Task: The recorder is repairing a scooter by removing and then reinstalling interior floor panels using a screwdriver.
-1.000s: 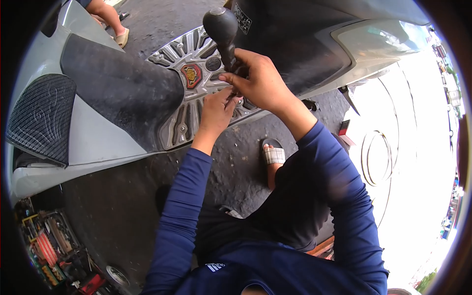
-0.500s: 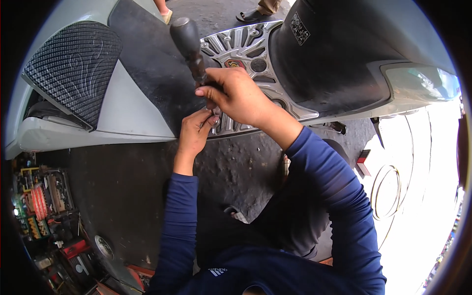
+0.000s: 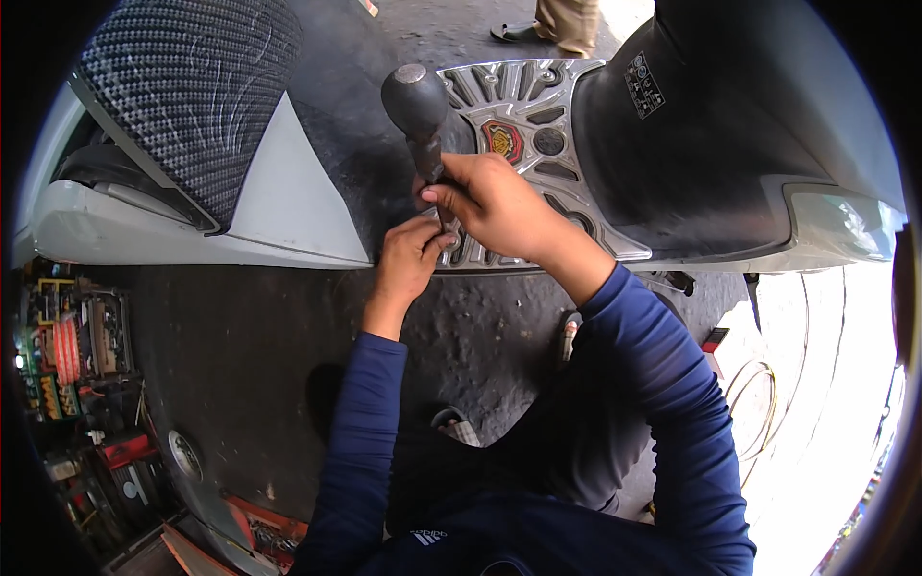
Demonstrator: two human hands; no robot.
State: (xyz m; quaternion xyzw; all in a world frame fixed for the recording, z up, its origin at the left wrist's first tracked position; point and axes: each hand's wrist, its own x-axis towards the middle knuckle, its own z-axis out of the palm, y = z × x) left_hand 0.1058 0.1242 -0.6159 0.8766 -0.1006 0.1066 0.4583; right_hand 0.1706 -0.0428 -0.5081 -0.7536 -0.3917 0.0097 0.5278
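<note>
While right hand point(image 3: 495, 206) grips tool point(image 3: 420, 115), wheel point(image 3: 523, 144) perhaps crowded

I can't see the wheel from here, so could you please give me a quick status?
Right hand gripping the tool shaft. Left hand pinching at its tip against the wheel. Nothing blocking the hands.

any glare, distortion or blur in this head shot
Head view: the lower right is blown out white by sunlight around the hose; fisheye bends the scooter's grey body edge and leaves black corners; the right hand on the dark tool and the left hand are evenly lit and sharp.
</note>
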